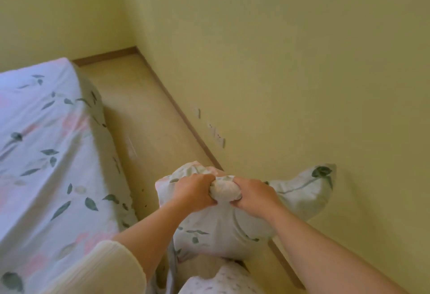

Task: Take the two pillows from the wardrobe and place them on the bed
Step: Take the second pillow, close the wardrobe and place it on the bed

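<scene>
A pale pillow (295,196) with a green leaf print hangs in the air over the floor strip between the bed and the wall. My left hand (193,192) and my right hand (254,197) both grip a bunched fold of its cover at the top, knuckles close together. Its far corner sticks out to the right, close to the wall. A second patch of white fabric with small leaf marks (223,279) shows at the bottom edge below the pillow; what it is cannot be told. The bed (41,145), covered with a leaf and pink flower sheet, lies at the left. No wardrobe is in view.
A yellow wall (302,61) runs close along the right, with sockets (218,135) low on it and a brown skirting board (183,117). A narrow strip of beige floor (149,117) separates the wall from the bed.
</scene>
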Demonstrator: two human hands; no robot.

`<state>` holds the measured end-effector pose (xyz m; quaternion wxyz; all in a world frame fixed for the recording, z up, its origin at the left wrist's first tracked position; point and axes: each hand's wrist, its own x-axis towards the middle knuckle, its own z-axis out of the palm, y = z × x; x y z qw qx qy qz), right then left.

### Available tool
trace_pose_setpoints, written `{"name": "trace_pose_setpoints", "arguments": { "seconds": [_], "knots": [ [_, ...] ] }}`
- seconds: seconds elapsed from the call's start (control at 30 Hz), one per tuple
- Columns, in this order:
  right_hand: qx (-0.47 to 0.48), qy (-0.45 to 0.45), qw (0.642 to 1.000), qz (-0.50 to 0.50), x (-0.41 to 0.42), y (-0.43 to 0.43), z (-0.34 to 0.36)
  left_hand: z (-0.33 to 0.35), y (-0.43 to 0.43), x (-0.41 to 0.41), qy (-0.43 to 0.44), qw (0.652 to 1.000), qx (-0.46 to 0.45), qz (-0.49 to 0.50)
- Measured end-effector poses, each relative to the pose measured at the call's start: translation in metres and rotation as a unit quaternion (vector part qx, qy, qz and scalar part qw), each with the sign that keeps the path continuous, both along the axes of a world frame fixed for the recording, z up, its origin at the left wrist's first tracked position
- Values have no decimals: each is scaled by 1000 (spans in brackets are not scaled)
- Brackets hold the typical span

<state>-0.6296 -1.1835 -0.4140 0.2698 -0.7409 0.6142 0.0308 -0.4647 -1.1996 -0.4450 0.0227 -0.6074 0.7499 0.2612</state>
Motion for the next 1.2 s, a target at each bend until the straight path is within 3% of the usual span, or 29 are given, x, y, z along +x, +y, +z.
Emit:
{"name": "trace_pose_setpoints", "arguments": {
  "seconds": [0.33,0.63,0.9,1.2],
  "knots": [
    [18,-32,991,132,36,-204,1,8,-159,35,-8,989,-6,149],
    [28,-37,964,263,141,-330,4,9,-244,125,-30,957,9,289],
    [56,-35,950,305,282,-452,-9,0,-347,252,-5,932,1,361],
    [57,-41,955,289,431,-588,10,20,-488,404,3,937,7,349]
  ]
}}
